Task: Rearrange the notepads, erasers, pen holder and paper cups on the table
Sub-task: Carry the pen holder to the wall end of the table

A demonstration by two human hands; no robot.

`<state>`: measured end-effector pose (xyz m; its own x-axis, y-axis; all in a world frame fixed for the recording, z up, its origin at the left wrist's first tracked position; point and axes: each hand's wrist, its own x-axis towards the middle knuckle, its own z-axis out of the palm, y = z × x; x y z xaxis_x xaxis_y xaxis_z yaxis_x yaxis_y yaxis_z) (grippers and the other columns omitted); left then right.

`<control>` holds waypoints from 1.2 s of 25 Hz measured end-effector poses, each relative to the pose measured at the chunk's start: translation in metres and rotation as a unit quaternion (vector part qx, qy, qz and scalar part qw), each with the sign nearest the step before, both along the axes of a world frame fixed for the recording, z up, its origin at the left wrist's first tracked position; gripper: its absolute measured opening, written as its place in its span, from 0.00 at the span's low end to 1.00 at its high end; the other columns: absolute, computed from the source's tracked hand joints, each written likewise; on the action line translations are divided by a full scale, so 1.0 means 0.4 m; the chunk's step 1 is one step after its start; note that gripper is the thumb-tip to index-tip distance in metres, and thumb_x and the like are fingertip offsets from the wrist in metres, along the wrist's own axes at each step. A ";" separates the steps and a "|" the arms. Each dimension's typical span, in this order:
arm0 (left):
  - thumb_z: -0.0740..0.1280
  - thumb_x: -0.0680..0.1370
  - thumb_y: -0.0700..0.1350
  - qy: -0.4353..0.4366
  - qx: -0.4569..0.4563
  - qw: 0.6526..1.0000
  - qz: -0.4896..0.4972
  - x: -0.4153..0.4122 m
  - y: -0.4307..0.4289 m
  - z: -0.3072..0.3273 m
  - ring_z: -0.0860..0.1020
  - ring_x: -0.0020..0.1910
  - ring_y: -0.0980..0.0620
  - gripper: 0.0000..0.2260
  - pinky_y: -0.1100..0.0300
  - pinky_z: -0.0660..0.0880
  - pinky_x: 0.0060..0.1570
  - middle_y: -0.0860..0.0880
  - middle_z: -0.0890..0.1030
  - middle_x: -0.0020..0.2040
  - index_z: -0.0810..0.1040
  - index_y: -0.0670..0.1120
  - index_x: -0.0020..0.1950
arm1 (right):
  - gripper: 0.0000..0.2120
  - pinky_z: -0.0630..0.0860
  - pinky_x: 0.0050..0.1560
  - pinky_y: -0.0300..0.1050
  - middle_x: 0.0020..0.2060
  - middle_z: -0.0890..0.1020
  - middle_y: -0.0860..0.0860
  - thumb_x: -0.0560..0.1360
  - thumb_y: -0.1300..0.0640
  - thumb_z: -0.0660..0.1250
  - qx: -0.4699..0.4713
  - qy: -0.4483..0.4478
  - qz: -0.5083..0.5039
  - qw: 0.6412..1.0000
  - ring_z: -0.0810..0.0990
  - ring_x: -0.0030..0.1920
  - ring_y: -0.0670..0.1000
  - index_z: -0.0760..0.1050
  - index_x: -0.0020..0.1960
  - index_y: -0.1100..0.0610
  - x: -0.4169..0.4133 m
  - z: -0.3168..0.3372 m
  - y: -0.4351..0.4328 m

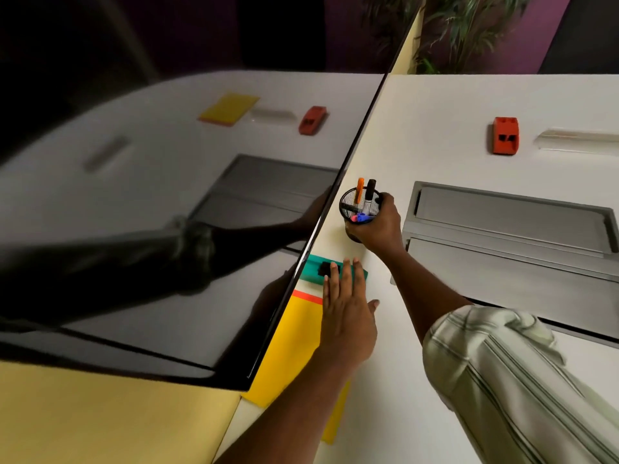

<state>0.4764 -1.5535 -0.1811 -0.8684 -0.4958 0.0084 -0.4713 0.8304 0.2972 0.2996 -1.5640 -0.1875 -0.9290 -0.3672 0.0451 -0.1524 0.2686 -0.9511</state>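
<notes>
A black mesh pen holder (360, 204) with several markers stands near the glossy black panel; my right hand (378, 226) grips it from the right side. Below it lies a green eraser (316, 267), and the straight fingers of my left hand (348, 313) rest across its right part. A yellow notepad (294, 346) with an orange top strip lies under my left hand and forearm. An orange-red eraser (505, 135) sits far back on the white table (418, 329). No paper cups are visible.
A glossy black panel (150, 229) runs along the table's left edge and mirrors the scene. A grey metal cable tray (509, 222) is set into the table right of the pen holder. A recessed slot (576, 139) lies beside the orange-red eraser. Plants stand behind.
</notes>
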 end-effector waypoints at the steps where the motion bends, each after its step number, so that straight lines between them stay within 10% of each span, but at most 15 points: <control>1: 0.58 0.80 0.53 -0.001 -0.001 1.000 -0.004 0.001 -0.010 -0.001 0.37 0.76 0.48 0.34 0.53 0.35 0.71 0.48 0.43 0.79 0.39 0.49 0.77 | 0.34 0.70 0.41 0.28 0.54 0.78 0.49 0.62 0.56 0.80 0.000 -0.005 -0.001 1.000 0.76 0.50 0.44 0.66 0.63 0.55 -0.008 -0.010 -0.012; 20: 0.50 0.80 0.59 -0.050 -0.021 0.998 -0.036 0.017 -0.065 -0.009 0.33 0.75 0.47 0.32 0.50 0.34 0.74 0.50 0.38 0.78 0.31 0.52 0.73 | 0.36 0.76 0.53 0.40 0.60 0.78 0.53 0.64 0.55 0.79 -0.010 -0.030 -0.012 0.999 0.77 0.58 0.53 0.65 0.66 0.58 -0.083 -0.080 -0.103; 26: 0.52 0.80 0.57 -0.067 -0.013 0.997 -0.031 0.009 -0.060 -0.011 0.34 0.76 0.47 0.32 0.49 0.38 0.75 0.49 0.39 0.78 0.35 0.51 0.76 | 0.41 0.71 0.37 0.25 0.62 0.76 0.54 0.63 0.59 0.79 0.003 -0.039 -0.007 0.999 0.77 0.59 0.52 0.61 0.70 0.58 -0.083 -0.102 -0.101; 30: 0.53 0.81 0.56 -0.063 -0.011 0.998 -0.029 0.004 -0.050 -0.013 0.35 0.76 0.46 0.33 0.50 0.36 0.74 0.48 0.41 0.79 0.36 0.50 0.76 | 0.53 0.73 0.59 0.45 0.67 0.72 0.57 0.60 0.59 0.81 0.038 -0.070 -0.009 0.997 0.72 0.66 0.56 0.51 0.75 0.59 -0.081 -0.128 -0.079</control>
<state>0.4780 -1.5734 -0.1861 -0.8900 -0.4465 -0.0925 -0.4556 0.8627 0.2195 0.2671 -1.5955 -0.2387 -0.9304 -0.3487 -0.1130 -0.0138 0.3414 -0.9398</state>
